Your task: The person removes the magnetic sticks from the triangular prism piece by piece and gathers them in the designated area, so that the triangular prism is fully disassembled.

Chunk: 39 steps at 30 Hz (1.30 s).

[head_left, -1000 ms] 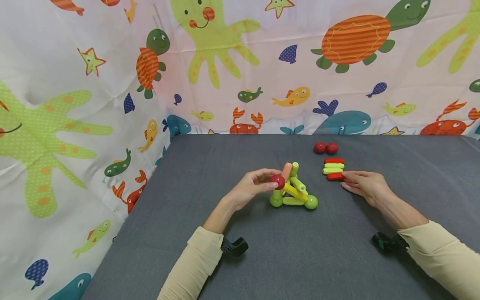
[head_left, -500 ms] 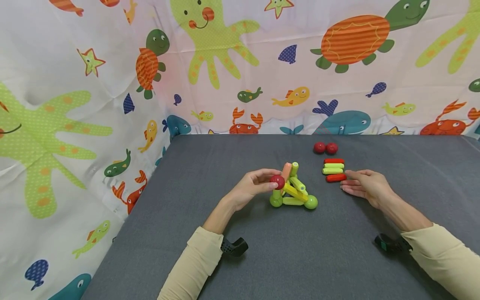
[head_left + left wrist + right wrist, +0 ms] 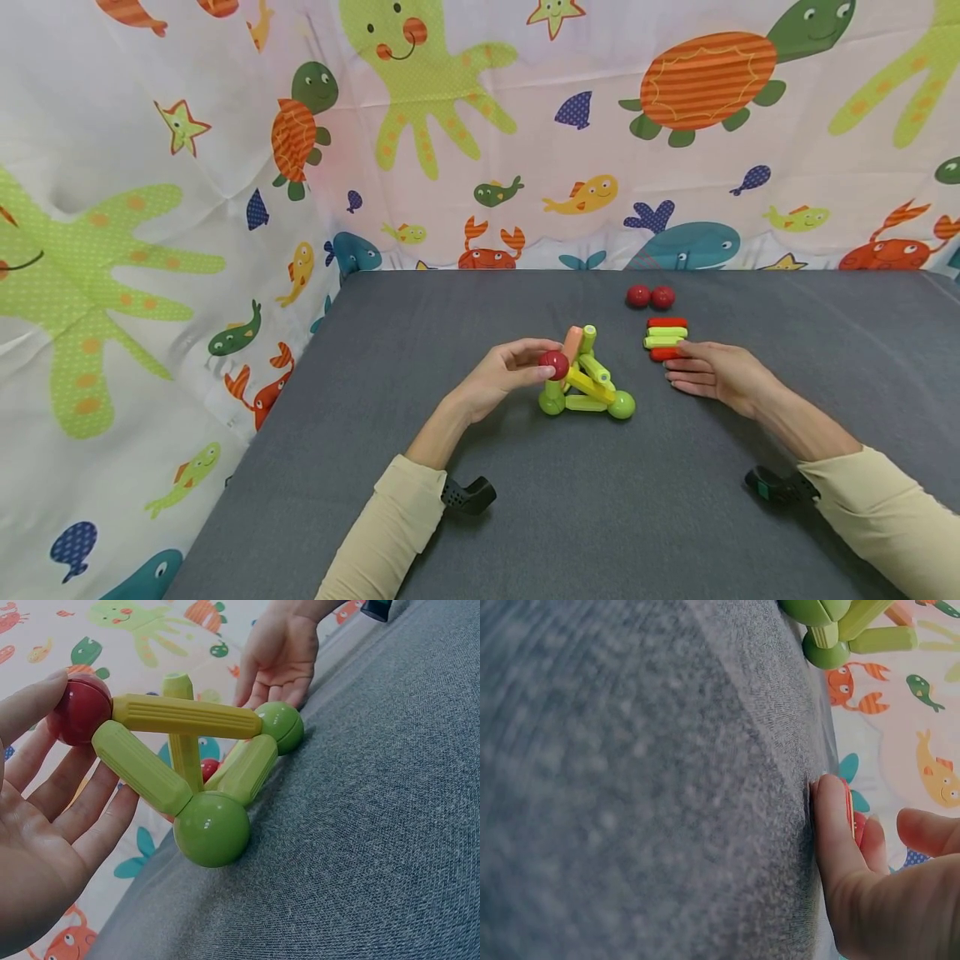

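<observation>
the grey cloth-covered table point(image 3: 480, 500) carries the same layout as a second ago; only the right hand point(image 3: 716, 375) has slid left, its fingertips now touching the nearest red rod in the small row of red and yellow-green plastic rods point(image 3: 665, 337), so a rod looks about to be picked. its fingers lie straight and flat, gripping nothing. the left hand point(image 3: 504, 375) stays put, pinching the red ball point(image 3: 556, 364) atop the green rod-and-ball frame point(image 3: 588, 387) at the table's middle.

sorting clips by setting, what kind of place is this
Probably a staged tabletop play corner rather than a lived-in room: a grey cloth-covered table, a sea-animal print curtain hung behind it, and a toy rod-and-ball structure with spare rods.
</observation>
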Available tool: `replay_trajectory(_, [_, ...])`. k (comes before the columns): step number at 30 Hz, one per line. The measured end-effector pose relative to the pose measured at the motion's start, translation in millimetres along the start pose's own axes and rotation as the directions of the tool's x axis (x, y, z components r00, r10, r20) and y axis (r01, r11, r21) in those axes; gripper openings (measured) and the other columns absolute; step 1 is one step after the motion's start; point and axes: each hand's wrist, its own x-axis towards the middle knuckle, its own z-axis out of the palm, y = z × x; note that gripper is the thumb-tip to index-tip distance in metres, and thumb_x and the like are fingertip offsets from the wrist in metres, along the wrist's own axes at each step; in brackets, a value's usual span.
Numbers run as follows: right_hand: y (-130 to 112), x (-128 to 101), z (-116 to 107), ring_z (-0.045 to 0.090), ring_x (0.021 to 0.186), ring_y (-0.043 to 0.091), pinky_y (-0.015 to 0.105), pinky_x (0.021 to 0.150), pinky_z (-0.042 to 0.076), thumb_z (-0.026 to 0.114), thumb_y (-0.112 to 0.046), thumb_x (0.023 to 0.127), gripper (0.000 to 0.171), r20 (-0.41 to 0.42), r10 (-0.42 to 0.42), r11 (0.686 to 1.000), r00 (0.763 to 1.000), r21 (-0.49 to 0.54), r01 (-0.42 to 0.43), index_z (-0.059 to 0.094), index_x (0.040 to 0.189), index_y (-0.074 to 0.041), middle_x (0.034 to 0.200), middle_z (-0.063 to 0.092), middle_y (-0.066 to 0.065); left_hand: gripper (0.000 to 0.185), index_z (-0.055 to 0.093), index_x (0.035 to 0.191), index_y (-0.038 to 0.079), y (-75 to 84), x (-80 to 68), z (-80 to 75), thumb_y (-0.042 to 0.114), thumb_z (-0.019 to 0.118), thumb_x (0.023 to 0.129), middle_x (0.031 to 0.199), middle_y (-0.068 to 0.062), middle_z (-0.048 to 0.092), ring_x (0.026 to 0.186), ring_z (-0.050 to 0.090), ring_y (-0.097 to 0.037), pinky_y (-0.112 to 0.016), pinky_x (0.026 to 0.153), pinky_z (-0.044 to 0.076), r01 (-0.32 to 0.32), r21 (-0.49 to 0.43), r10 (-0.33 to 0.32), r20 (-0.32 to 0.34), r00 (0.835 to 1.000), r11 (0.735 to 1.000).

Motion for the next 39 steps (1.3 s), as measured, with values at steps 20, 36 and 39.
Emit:
replay_trajectory(20, [0.5, 7.9, 12.6, 0.063, 0.098, 0.018, 0.033, 0.088, 0.050, 0.051, -0.026, 0.100, 0.045, 0.141, 0.034, 0.998, 0.989, -0.058, -0.026, 0.034, 0.132, 0.001, 0.106, 0.065, 0.006, 0.039, 0.053, 0.131, -0.002, -1.1, 1.2, -1.1, 0.003, 0.060, 0.093, 0.121, -0.011, 0.058, 0.106, 0.054, -0.021, -0.057, 0.099, 0.035, -0.009, 0.005, 0.009, 0.006, 1.000, 1.000])
replay_trajectory(36, [-6.0, 29.4, 31.3, 0.061, 0.105, 0.018, 0.030, 0.091, 0.047, 0.043, -0.029, 0.103, 0.038, 0.229, -0.085, 0.996, 0.970, 0.046, 0.076, 0.043, 0.132, -0.004, 0.113, 0.063, 0.006, 0.038, 0.053, 0.131, -0.003, -1.0, 1.1, -1.4, 0.003, 0.059, 0.093, 0.120, -0.011, 0.058, 0.105, 0.054, -0.020, -0.054, 0.098, 0.038, -0.005, 0.005, 0.005, 0.009, 1.000, 1.000])
replay_trajectory(39, [-7.2, 33.0, 36.8, 0.059, 0.106, 0.018, 0.030, 0.093, 0.046, 0.043, -0.031, 0.103, 0.043, 0.232, -0.102, 0.994, 0.967, 0.069, 0.089, 0.039, 0.135, -0.002, 0.113, 0.062, 0.007, 0.039, 0.052, 0.131, -0.002, -1.5, 0.7, -1.2, 0.003, 0.059, 0.093, 0.121, -0.011, 0.058, 0.105, 0.054, -0.020, -0.054, 0.099, 0.038, -0.001, -0.001, 0.001, 0.007, 1.000, 1.000])
